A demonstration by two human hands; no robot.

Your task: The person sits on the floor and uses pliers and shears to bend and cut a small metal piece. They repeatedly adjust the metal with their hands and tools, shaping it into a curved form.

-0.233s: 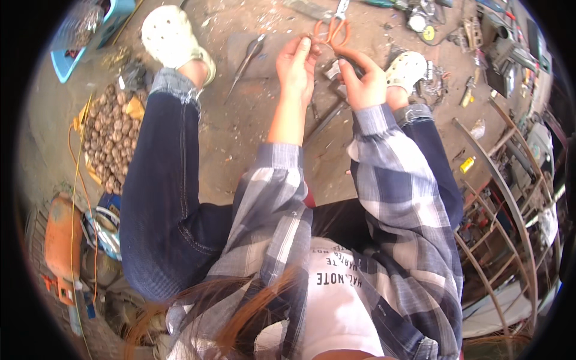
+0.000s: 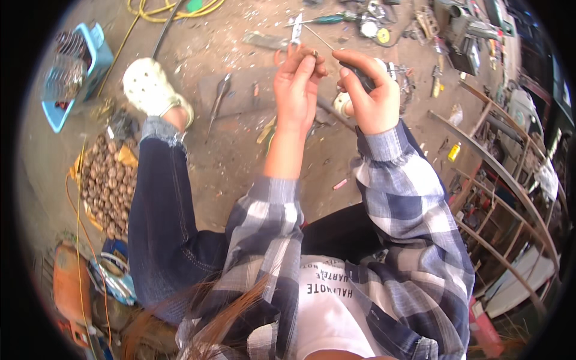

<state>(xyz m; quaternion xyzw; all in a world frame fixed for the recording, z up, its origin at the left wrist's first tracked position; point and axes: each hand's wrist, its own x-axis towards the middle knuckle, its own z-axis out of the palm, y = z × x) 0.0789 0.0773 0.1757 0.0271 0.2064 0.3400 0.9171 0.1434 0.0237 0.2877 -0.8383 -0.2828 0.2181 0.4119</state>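
Note:
My left hand [image 2: 295, 84] is raised over the ground, thumb and fingertips pinching a small brownish piece [image 2: 315, 54] too small to name. To its right, my right hand [image 2: 375, 90] closes around the dark handle of a thin-shafted tool [image 2: 319, 38], whose shaft points up and away to the left. Whether it is a screwdriver or an awl I cannot tell. The two hands are a short gap apart. Beyond the left hand lie orange-handled scissors [image 2: 296, 35], partly hidden by its fingers. A dark pointed tool [image 2: 219, 101] rests on a flat mat [image 2: 240, 108].
Walnuts [image 2: 108, 186] are heaped at the left, below a blue basket [image 2: 99, 51]. An orange power tool [image 2: 71, 288] lies at lower left. A rusty metal frame [image 2: 492, 162] stands at right, near a yellow bottle [image 2: 454, 152]. Tools and metal parts [image 2: 375, 27] litter the far ground.
The view has shifted, so the ground lies differently. My right hand has drawn away from the left, and its tool's thin shaft now shows. The left hand keeps its pinch.

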